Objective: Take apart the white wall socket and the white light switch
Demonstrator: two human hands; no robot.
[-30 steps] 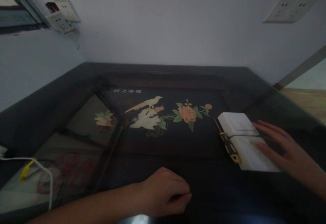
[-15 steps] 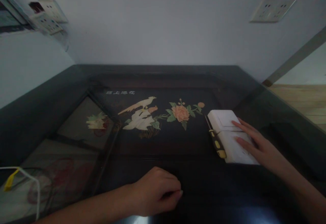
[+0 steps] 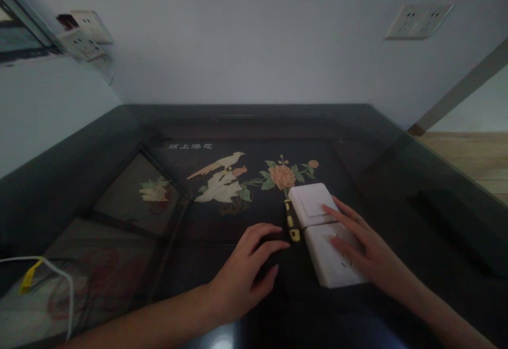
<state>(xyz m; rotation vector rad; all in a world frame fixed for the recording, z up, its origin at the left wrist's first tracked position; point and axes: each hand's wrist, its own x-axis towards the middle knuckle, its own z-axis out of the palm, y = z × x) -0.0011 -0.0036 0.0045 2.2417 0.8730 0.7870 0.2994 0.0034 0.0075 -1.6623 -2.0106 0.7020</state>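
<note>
Two white boxes lie end to end on the dark glossy table. The far one has a raised square plate like a wall switch, and the near one shows dark slots like a socket. My right hand grips them from the right, fingers and thumb pressed on their tops across the seam. A screwdriver with a black and yellow handle lies along their left side, its shaft mostly hidden. My left hand is open and empty, with curved, parted fingertips just short of the handle.
The tabletop has an inlaid bird and flower. A dark flat object is at the right. A white cable with a yellow tag runs at the left. Wall sockets are behind.
My right hand has slid the white boxes left and nearer, and the screwdriver has shifted left with them. My left hand has opened from a loose fist, its fingers now toward the screwdriver.
</note>
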